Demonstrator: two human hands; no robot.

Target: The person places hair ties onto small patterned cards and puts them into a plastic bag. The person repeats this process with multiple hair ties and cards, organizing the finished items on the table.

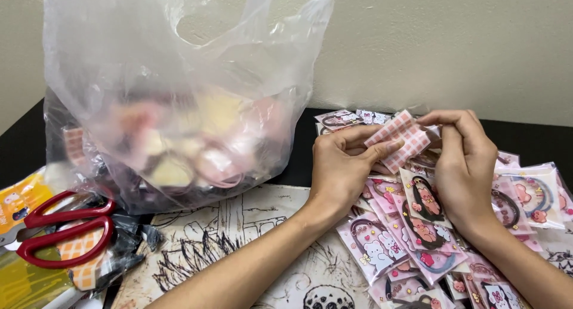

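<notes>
Pink-and-white checked, flat and glossy, a small plastic packet (pixel 399 139) sits pinched between both hands above the table. Left hand (pixel 343 165) has its thumb laid across the packet's lower edge, fingers curled behind it, clamped on. Right hand (pixel 465 160) comes in from the other side, fingertips bunched on the packet's upper right corner, closed on it too. Directly beneath the hands lies a spread pile of clear cellophane packets with pink cartoon cards and dark hair ties (pixel 412 237), overlapping one another and running off toward the lower right. More of them peek out behind the hands near the cream wall (pixel 447 40). Over on the left stands a big, crumpled translucent plastic bag (pixel 173 88), mouth open at the top, with blurred pink and beige items inside. Just beside its base, red-handled scissors (pixel 65 228) rest on a heap of wrappers, well apart from the hands. Under the forearms, a cream sheet printed with black ink drawings (pixel 239 237) covers the black tabletop (pixel 24 142).
</notes>
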